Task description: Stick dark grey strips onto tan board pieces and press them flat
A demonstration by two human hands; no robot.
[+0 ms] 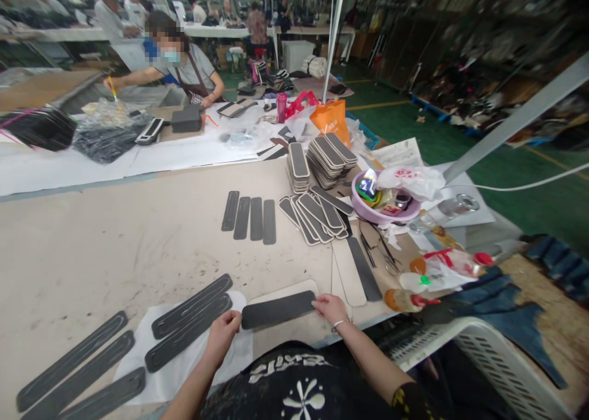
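A dark grey rounded strip [278, 310] is stretched between my hands, partly over a cream board [294, 288] with rounded corners. My left hand [225, 329] pinches its left end, fingers closed. At the opposite end, my right hand [331, 310] grips the corner between thumb and fingers. Left of my left hand, long dark strips with glossy lines along their edges [191, 331] lie on white paper [243, 340]. More such strips [73, 361] rest further left. Beyond my right hand are a cream strip [352, 276] and a dark strip [364, 269].
Several small dark strips [256, 218] and cream-edged pieces [317, 214] lie ahead, with stacks [329, 159] behind. A purple basin [386, 214], glasses [380, 248] and a red-tipped glue bottle [407, 300] stand right. A white basket [497, 358] is beside me. A masked co-worker [193, 64] works across the table.
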